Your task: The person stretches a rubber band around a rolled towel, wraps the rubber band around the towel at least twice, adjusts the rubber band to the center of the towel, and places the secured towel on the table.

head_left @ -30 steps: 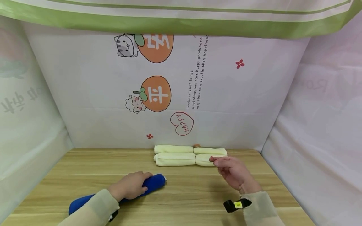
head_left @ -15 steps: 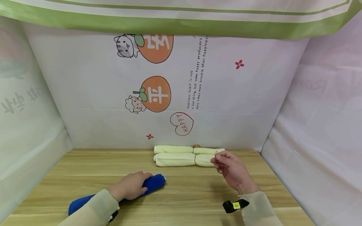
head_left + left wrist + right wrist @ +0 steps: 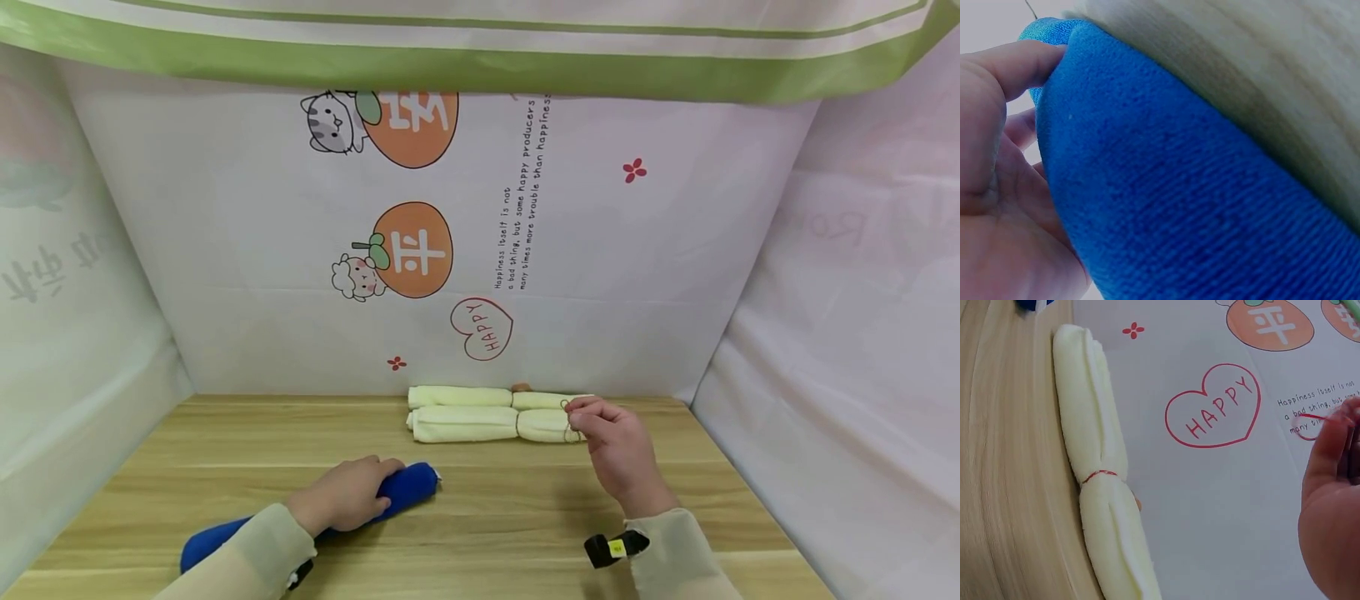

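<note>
In the head view my left hand (image 3: 345,497) lies over a rolled blue towel (image 3: 415,486), its thumb and fingers curled round the roll near the far end. The left wrist view shows the towel's blue ribbed cloth (image 3: 1166,175) up close, the thumb pressing its edge. My right hand (image 3: 621,454) is raised at the right, pinching a thin red rubber band (image 3: 1313,417) between thumb and fingers; part of the loop is hidden by the fingertips. Behind it lie two pale yellow rolled towels, the front one (image 3: 465,423) and the back one (image 3: 461,397), side by side.
A red band (image 3: 1101,473) cinches the front yellow roll at its middle. A small brownish thing (image 3: 521,387) peeks out behind the rolls. White printed cloth (image 3: 600,275) walls the wooden table (image 3: 495,542) at the back and sides, and a green-edged flap (image 3: 480,67) hangs above.
My right hand has moved slightly left and turned, the fingertips shifting on the rubber band so its loops show more. The left hand and the blue towel stay in place.
</note>
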Demonstrator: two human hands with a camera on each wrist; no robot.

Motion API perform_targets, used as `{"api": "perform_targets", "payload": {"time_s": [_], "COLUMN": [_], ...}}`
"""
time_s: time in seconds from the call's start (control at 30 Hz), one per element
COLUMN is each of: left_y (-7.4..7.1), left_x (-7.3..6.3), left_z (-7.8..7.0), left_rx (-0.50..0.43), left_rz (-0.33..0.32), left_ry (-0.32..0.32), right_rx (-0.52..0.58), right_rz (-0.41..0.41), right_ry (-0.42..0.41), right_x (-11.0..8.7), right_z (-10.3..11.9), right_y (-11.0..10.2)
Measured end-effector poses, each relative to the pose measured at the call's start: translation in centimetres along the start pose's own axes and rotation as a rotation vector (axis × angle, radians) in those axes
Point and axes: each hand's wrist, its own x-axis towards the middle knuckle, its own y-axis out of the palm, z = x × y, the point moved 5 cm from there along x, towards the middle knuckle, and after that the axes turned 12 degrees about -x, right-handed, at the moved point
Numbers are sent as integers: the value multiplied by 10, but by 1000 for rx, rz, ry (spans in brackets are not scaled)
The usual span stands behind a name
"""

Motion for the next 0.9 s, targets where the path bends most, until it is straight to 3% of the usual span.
{"api": "perform_targets", "payload": {"time_s": [0.2, 0.43, 0.57, 0.73, 0.83, 0.9], "left_y": [0, 0, 1, 2, 2, 2], "left_x": [0, 0, 1, 1, 1, 1], "left_z": [0, 0, 0, 1, 1, 0], "left_rx": [-4, 2, 4, 10, 8, 8], "left_rz": [3, 2, -1, -6, -5, -2], "left_ry": [0, 10, 10, 12, 11, 8], "right_rx": [273, 640, 766, 733, 611, 457], "right_rz": [128, 515, 626, 614, 567, 485], "right_ry": [-7, -50, -93, -115, -121, -100], "right_x": [3, 0, -3, -7, -9, -8], "right_z": [-1, 3, 10, 16, 18, 17], "right_y": [2, 10, 13, 17, 18, 19]}}
